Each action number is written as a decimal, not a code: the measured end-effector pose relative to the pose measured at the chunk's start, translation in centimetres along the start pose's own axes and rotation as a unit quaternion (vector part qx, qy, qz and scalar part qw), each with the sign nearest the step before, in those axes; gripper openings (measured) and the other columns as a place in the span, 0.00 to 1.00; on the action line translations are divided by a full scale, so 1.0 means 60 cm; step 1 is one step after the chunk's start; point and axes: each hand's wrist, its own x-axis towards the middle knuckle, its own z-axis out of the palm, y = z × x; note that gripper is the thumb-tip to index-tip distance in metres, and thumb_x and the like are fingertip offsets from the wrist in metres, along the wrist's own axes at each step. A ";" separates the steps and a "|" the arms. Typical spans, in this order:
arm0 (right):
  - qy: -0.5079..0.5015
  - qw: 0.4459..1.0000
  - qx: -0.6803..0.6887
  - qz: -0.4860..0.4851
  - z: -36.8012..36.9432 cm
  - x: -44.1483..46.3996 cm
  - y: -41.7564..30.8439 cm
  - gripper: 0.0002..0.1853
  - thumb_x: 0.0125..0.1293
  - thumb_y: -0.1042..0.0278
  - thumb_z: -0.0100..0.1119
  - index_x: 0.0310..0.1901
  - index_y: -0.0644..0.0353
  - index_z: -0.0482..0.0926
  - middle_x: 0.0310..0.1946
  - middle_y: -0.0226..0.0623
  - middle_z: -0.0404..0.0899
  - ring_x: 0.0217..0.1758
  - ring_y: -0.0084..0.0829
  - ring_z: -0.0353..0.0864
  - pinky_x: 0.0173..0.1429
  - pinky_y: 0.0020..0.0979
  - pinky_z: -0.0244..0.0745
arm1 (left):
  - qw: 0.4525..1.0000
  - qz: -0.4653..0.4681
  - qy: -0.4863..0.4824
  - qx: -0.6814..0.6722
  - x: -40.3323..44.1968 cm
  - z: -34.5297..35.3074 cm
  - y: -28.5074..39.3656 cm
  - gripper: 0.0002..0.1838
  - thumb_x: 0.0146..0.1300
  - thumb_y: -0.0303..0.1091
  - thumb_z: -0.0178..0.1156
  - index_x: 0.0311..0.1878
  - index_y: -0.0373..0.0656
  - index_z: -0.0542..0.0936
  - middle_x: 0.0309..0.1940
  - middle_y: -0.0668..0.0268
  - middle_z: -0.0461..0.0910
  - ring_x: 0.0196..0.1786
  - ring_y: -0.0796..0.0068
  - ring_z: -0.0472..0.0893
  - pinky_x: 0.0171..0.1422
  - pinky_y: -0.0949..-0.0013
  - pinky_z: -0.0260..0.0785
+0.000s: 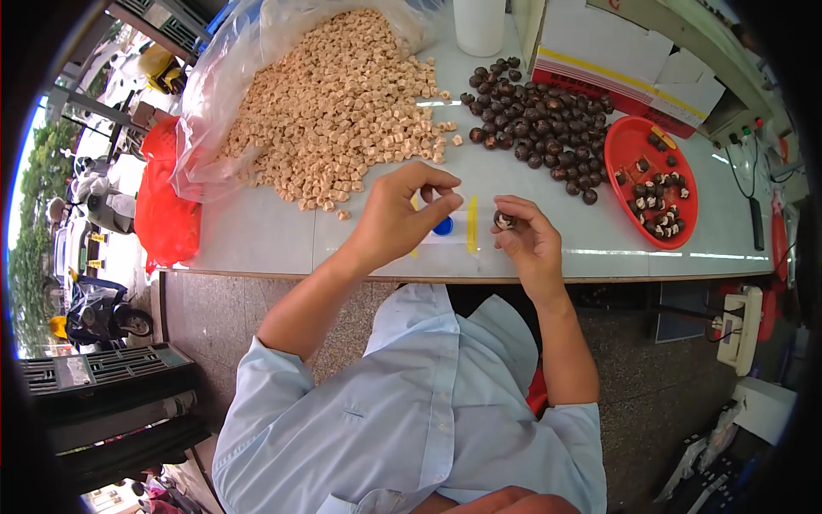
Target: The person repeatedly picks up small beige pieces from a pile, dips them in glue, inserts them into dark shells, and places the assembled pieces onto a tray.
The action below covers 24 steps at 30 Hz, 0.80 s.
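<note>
My right hand (533, 240) pinches a round dark brown ball (504, 220) with a pale patch on its side, just above the table's near edge. To its left, my left hand (401, 212) is held over the table with curled fingers, thumb and forefinger tips close together. Whether anything small sits between those tips is hidden. A blue round piece (443, 226) lies on the table between the hands, beside a yellow tape strip (472, 224). Beyond my left hand spreads a heap of small tan cubes (334, 103). Many similar dark balls (544, 124) lie loose beyond my right hand.
A red plate (618, 158) at the right carries several dark balls with pale patches. Clear plastic (201, 128) surrounds the cubes' left side, by a red bag (164, 206). A white container (479, 26) and a cardboard box (599, 51) stand at the back.
</note>
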 end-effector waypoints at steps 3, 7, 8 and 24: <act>0.030 0.997 -0.077 0.001 -0.023 -0.006 -0.022 0.13 0.79 0.73 0.68 0.60 0.68 0.86 0.52 0.37 0.87 0.51 0.25 0.86 0.54 0.26 0.82 | 0.999 -0.019 0.041 0.011 -0.012 -0.037 -0.017 0.10 0.71 0.27 0.74 0.52 0.36 0.89 0.42 0.69 0.86 0.44 0.80 0.78 0.52 0.71 0.74; 0.134 0.955 -0.263 -0.038 -0.116 -0.010 -0.068 0.12 0.77 0.72 0.70 0.56 0.68 0.88 0.49 0.33 0.85 0.50 0.25 0.84 0.53 0.26 0.80 | 0.987 -0.028 0.097 0.123 -0.034 -0.108 -0.052 0.10 0.70 0.29 0.74 0.51 0.38 0.90 0.40 0.64 0.88 0.40 0.76 0.81 0.48 0.69 0.76; 0.168 0.924 -0.334 -0.079 -0.162 -0.008 -0.074 0.12 0.77 0.73 0.70 0.56 0.68 0.87 0.49 0.32 0.85 0.49 0.24 0.84 0.52 0.26 0.80 | 0.981 -0.043 0.112 0.154 -0.037 -0.123 -0.056 0.09 0.70 0.30 0.75 0.50 0.38 0.91 0.40 0.63 0.88 0.40 0.74 0.82 0.47 0.68 0.77; 0.075 0.723 -0.664 -0.175 -0.132 0.091 -0.095 0.12 0.69 0.71 0.72 0.52 0.60 0.87 0.47 0.40 0.83 0.55 0.48 0.80 0.63 0.48 0.76 | 0.869 0.140 0.095 0.465 0.039 -0.070 -0.134 0.05 0.63 0.32 0.73 0.38 0.45 0.86 0.41 0.62 0.83 0.50 0.56 0.84 0.56 0.51 0.75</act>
